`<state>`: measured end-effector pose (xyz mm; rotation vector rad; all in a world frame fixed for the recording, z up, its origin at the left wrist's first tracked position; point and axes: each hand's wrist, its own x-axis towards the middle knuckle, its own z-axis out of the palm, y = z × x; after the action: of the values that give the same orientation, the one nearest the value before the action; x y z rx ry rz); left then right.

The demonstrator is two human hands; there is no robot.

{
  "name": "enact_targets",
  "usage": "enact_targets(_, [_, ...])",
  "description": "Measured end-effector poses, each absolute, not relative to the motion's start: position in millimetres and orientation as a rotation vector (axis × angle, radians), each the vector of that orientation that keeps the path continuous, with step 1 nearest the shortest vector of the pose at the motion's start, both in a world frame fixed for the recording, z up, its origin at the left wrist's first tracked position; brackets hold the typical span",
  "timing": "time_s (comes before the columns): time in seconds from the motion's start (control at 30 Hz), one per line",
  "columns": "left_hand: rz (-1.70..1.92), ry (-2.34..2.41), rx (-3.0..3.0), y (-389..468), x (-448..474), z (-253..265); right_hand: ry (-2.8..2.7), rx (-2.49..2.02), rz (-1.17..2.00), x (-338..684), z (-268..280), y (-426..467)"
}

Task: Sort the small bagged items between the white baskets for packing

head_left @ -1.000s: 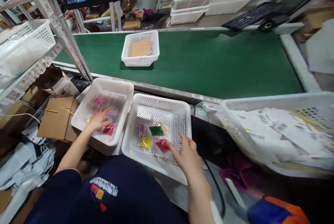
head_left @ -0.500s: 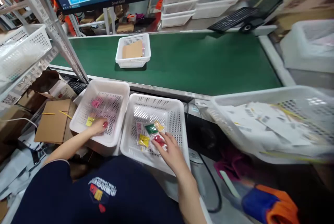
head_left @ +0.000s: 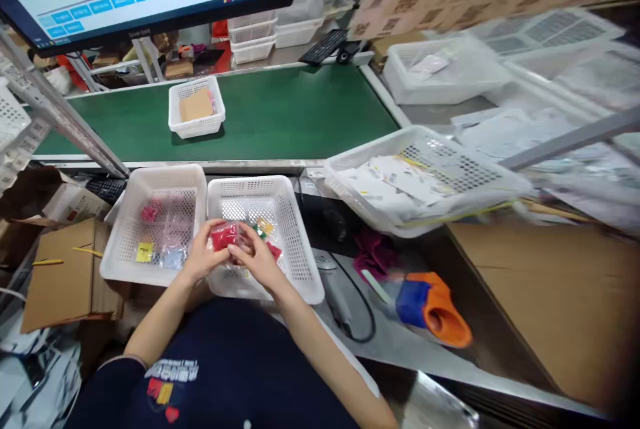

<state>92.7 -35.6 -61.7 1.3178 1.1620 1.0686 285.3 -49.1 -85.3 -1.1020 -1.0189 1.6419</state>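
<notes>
Grip: left hand [head_left: 200,260] and right hand [head_left: 255,259] jointly pinch a red packet [head_left: 223,237] above the middle basket [head_left: 295,242], fingertips steadying both ends.

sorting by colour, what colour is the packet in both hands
Red packet, seen in the head view.

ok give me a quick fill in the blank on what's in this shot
1. Both hands, left hand and right hand, hold a clear packet with ____ contents.
2. The conveyor belt is ____.
3. On the belt stands one white ____ holding brown card.
4. The packet is held over the basket nearer the ____ hand.

Missing: red; green; basket; right
</notes>
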Motion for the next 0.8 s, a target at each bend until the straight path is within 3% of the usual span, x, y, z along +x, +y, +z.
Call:
enact_targets(0.2, [0.946, 0.927, 1.172, -49, 90, -67, -1.057, -1.143, 1.378, 308, -91, -59])
enact_targets(0.43, [1.118, 0.89, 0.908, -57, 85, -60, -1.098, -1.53, 0.854, 341, -127, -46])
enact_targets(0.63, [1.018, 0.79, 0.872, -71, 106, -71, -1.128, -1.094, 1.74, 309, -123, -65])
enact_targets(0.8, [1.042, 1.185, 1.36, -60, 50, -68, -1.185, -1.234, 1.638, 328, -130, -68])
